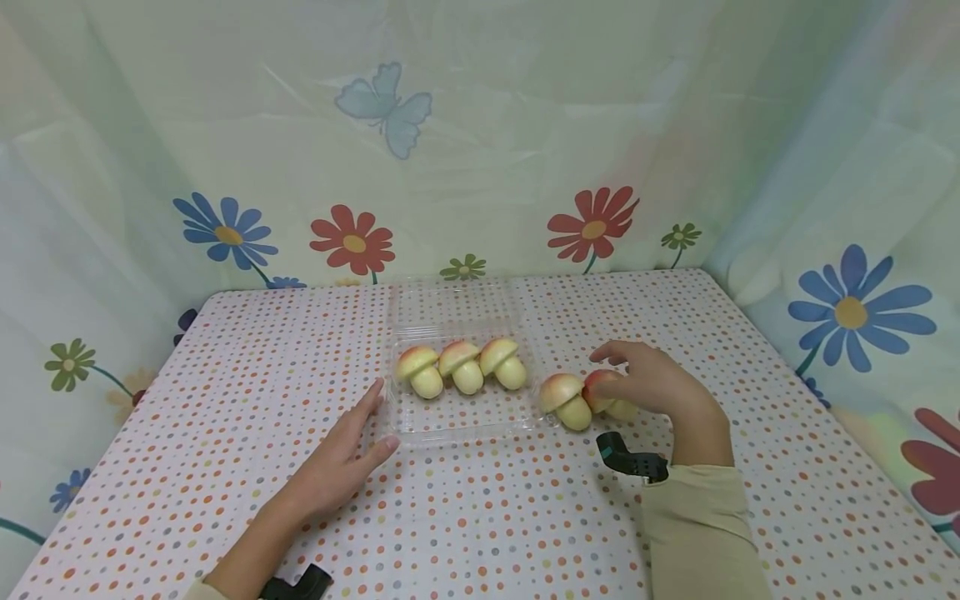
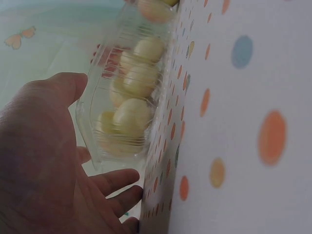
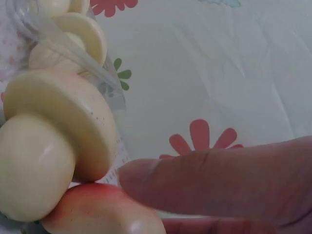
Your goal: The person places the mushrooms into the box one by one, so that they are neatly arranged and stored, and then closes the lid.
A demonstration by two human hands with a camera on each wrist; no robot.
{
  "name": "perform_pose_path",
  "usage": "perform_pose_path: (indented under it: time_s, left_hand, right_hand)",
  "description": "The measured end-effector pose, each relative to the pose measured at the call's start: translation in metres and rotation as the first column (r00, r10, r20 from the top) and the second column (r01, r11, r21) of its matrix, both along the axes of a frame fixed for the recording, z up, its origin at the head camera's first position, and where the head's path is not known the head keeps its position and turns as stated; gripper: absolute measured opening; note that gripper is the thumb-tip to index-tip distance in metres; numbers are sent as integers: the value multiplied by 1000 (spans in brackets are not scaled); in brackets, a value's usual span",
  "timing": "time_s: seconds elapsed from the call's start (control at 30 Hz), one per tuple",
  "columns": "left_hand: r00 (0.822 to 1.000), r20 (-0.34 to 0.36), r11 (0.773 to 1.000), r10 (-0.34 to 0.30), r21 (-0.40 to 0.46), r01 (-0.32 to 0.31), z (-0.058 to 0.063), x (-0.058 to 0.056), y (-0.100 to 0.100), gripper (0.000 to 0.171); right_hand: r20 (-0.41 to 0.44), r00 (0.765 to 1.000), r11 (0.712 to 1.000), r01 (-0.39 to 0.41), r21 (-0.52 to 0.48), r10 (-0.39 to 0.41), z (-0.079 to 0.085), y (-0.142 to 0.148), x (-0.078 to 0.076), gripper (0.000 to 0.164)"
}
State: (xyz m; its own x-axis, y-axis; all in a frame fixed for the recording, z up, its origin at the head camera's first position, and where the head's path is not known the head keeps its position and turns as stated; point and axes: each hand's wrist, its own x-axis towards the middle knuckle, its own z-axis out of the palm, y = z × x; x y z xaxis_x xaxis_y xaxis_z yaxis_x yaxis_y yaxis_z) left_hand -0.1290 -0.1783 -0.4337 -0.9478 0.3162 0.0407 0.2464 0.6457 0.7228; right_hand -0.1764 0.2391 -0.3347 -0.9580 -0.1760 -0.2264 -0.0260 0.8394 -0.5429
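Observation:
A clear plastic container (image 1: 450, 429) lies on the table with its lid raised at the back. Three toy mushrooms (image 1: 461, 367) with yellow-red caps sit in a row inside it. My left hand (image 1: 337, 462) is at the container's left side, its fingers spread and fairly straight; in the left wrist view the thumb (image 2: 68, 87) is by the clear rim. Outside, to the right, a loose mushroom (image 1: 567, 402) leans against a redder one (image 1: 600, 387). My right hand (image 1: 660, 379) hovers around that redder mushroom and partly hides it. The right thumb (image 3: 195, 183) extends close over its cap.
White cloth with coloured dots covers the table (image 1: 480, 517). A flowered curtain (image 1: 480, 167) hangs behind and along both sides. Black wrist camera mounts (image 1: 633, 462) are on both wrists. The raised lid (image 1: 453, 304) stands near the back edge.

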Motion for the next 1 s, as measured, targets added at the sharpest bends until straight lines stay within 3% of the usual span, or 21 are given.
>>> perform_pose_path:
  time_s: [0.2, 0.53, 1.0]
  left_hand:
    - [1000, -1, 1000, 8, 1, -8, 0, 1, 1, 80]
    - [1000, -5, 1000, 5, 1, -5, 1, 1, 1, 80]
    - [1000, -1, 1000, 10, 0, -10, 0, 1, 1, 80]
  right_hand:
    - [67, 997, 1000, 25, -5, -24, -3, 3, 0, 61]
    - [77, 994, 997, 79, -11, -78, -8, 3, -3, 57]
    - [42, 997, 997, 70, 37, -71, -6, 4, 1, 58]
